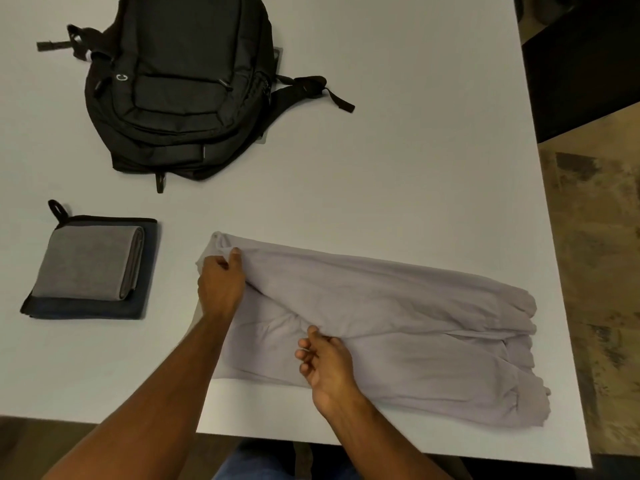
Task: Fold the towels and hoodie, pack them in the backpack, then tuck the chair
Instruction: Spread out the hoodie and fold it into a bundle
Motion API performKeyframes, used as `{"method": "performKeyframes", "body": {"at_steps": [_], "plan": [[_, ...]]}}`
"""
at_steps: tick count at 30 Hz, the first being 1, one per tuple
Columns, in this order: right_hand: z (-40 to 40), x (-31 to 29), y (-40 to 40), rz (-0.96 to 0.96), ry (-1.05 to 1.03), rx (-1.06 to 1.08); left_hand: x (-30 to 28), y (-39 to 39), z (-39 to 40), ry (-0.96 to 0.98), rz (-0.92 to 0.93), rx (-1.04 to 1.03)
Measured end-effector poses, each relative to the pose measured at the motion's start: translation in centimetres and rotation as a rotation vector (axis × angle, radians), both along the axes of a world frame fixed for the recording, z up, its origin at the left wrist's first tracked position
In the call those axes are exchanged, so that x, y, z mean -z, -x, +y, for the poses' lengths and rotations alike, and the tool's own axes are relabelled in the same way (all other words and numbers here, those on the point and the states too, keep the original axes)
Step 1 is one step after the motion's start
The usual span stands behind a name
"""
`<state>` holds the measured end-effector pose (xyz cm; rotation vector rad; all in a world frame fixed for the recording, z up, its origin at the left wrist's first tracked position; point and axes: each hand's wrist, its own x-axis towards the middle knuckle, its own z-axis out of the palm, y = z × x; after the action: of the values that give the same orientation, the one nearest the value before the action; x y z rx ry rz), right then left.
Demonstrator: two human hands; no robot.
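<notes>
A pale lilac hoodie [398, 323] lies partly folded across the near right of the white table [398, 150], its sleeves bunched toward the right edge. My left hand [221, 282] pinches the hoodie's far left corner. My right hand [325, 362] pinches a fold of the fabric near the hoodie's middle. A folded grey towel [86, 261] rests on a folded dark blue towel [138, 303] at the near left. The black backpack [180, 88] lies flat at the far left, zipped as far as I can see.
The table's right edge runs close to the hoodie's sleeves, with brown patterned floor [595, 271] beyond. A dark piece of furniture [581, 64] stands at the far right. My blue-trousered legs [249, 462] show below the near edge.
</notes>
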<state>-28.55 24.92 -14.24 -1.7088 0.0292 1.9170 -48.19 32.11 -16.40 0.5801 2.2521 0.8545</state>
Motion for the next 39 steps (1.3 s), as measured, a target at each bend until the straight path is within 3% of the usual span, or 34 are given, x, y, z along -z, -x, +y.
{"method": "performKeyframes", "body": {"at_steps": [4,8,12,15,17,20,24,26,30,36,39], "plan": [[1.0,-0.4,-0.4,-0.248,-0.216,-0.041,0.3,1.1,0.9,-0.055,-0.018,0.0],[-0.4,0.0,-2.6,-0.615,-0.546,-0.432,0.0,1.3,1.6,-0.069,-0.003,0.014],[-2.4,2.4,-3.7,-0.622,-0.532,-0.772,0.2,0.6,1.7,-0.062,0.015,0.01],[-2.8,2.8,-4.5,-0.594,-0.625,-0.916,0.8,1.0,1.5,-0.052,-0.006,0.007],[-2.7,2.7,-6.1,-0.69,-0.725,-0.938,1.1,1.6,1.6,-0.036,-0.033,-0.001],[-1.1,1.8,-10.1,-1.016,-0.785,-0.774,1.4,2.0,1.4,-0.017,-0.067,-0.011],[3.8,1.3,-18.6,-1.277,-0.454,-0.221,1.1,1.3,1.0,-0.066,-0.089,-0.001],[5.9,1.9,-22.9,-1.267,-0.234,-0.02,1.1,1.0,0.7,-0.063,-0.098,-0.007],[8.6,2.9,-27.7,-1.119,0.055,0.054,1.1,0.8,0.5,-0.041,-0.108,0.019],[10.5,4.9,-31.2,-0.926,0.007,0.164,1.9,1.2,0.2,0.016,-0.082,0.011],[10.1,5.3,-32.2,-0.949,-0.01,0.188,2.2,1.2,0.1,0.031,-0.039,0.028]]}}
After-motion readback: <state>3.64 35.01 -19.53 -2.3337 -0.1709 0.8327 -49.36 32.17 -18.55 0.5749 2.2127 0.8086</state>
